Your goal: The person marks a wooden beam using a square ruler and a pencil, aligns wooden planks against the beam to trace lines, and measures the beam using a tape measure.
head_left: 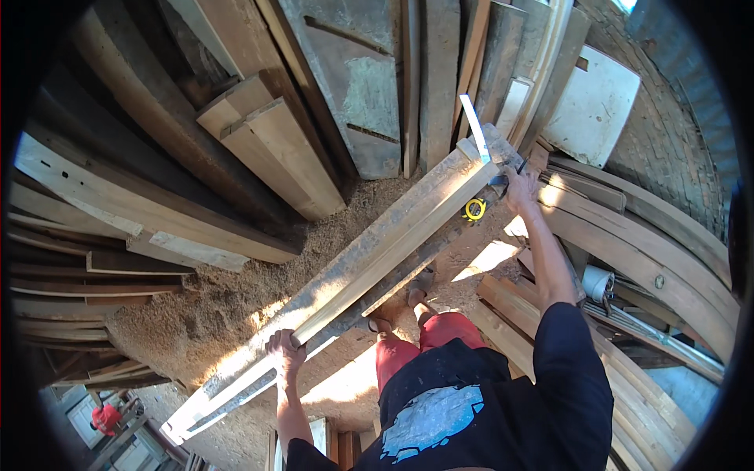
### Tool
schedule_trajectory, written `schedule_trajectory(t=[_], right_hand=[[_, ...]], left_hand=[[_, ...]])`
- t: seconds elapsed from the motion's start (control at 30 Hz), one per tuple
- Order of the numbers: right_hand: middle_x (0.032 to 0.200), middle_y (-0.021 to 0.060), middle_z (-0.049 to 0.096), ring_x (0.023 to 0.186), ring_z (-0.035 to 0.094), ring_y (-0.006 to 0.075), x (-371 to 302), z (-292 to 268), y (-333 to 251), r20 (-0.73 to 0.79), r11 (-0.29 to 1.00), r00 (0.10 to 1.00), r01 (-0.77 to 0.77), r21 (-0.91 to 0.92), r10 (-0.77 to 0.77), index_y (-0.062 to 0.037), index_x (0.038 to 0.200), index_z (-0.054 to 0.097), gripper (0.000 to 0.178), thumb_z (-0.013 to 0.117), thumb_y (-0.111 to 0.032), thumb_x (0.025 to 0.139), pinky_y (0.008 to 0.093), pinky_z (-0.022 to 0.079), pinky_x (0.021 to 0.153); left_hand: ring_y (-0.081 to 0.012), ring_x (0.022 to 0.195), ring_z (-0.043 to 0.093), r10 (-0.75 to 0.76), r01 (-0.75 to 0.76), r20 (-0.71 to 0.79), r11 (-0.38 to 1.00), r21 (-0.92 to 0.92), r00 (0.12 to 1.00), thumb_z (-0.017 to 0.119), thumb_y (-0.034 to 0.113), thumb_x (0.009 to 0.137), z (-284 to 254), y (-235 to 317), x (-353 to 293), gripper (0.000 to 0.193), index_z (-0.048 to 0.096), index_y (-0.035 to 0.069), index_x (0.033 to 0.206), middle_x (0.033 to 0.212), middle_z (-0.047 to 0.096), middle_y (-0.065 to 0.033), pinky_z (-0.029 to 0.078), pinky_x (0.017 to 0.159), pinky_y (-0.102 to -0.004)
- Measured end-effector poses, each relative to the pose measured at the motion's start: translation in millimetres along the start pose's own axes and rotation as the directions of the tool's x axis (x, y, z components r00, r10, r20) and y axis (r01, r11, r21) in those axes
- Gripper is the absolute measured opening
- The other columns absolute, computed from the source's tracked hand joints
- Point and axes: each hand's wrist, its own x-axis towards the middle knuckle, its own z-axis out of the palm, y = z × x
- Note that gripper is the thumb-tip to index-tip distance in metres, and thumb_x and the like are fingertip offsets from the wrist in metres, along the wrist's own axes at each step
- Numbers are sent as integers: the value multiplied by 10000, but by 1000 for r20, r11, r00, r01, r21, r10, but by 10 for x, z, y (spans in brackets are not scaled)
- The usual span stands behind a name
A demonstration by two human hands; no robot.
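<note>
left hand (284, 345) is clamped over the near edge of a long pale plank (377, 251), fingers curled round it, and the right hand (521, 188) is out at full stretch near the far end, closed on something there. the plank runs on a slant from low left to upper right, lying on a darker, rougher beam (428, 255), above a floor thick with sawdust (236, 306).

a metal ruler (473, 125) crosses the far end of the plank, and a yellow tape measure (474, 209) sits just under the edge, near the right hand.

risks as i read them: the plank is long and held at only two spots, so a slack left grip could let the near end swing or slide off the beam. the reach on the right looks stretched, so balance could go. bare feet or sandals (415, 297) stand right beside the beam, just where a dropped end would land. the ruler looks lightly placed, and a nudge could tip it off.

hard to make out: what exactly the right hand pinches, the ruler's base or the plank end, is too small to tell. what carries the beam is hidden beneath it. the low left end fades into glare. the footwear is half covered by red shorts (440, 334). stacked boards (267, 149) ring the scene, bent by the lens.
</note>
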Motion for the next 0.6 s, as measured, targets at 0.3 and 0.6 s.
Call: schedule_trajectory(t=[0.3,0.6], right_hand=[[1024,201,686,1006,643,424,459,692,162,-7,947,948,317,-48,-318,-102,1135,678,444,820,-190,724,510,525,869],[979,273,687,813,669,434,-190,601,799,-319,925,918,-112,364,236,9,1159,569,383,659,-296,944,507,507,683]], left_hand=[[-360,878,621,-125,133,113,989,-66,986,803,141,630,62,-148,-177,354,648,125,949,913,647,-95,499,808,-482],[-274,814,624,-46,34,-155,996,-79,987,745,170,679,-61,19,-28,205,628,145,845,800,615,-40,462,755,-439]])
